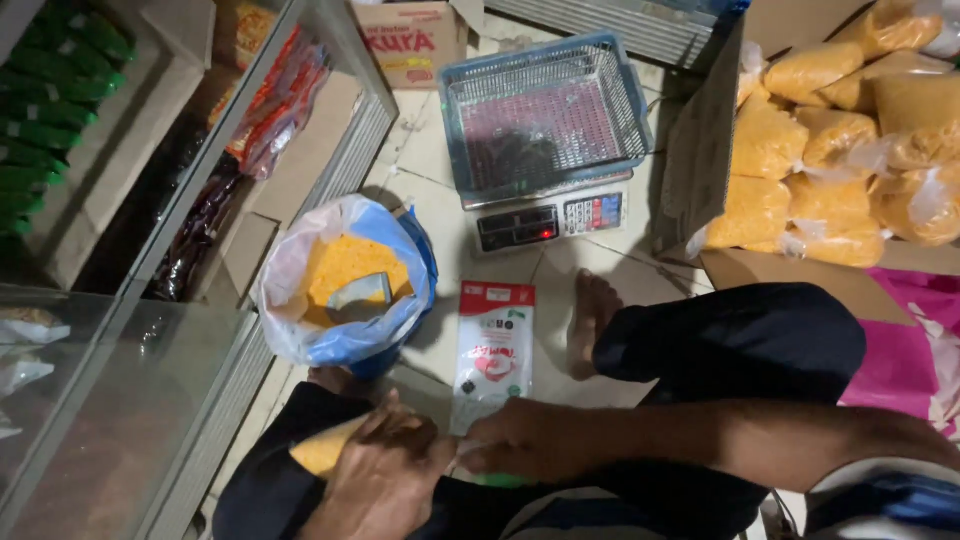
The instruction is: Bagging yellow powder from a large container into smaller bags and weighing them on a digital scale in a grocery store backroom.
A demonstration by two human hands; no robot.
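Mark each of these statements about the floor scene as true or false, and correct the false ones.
1. The blue basket on the scale is full of yellow bags. False: it looks empty; the filled yellow bags lie in the cardboard box to the right.
2. The open sack holds yellow powder with a scoop in it. True.
3. The left hand and right hand work close together on a small bag of yellow powder. True.
4. The red-and-white packet stands upright inside the sack. False: it lies flat on the floor tiles beside the bare foot.
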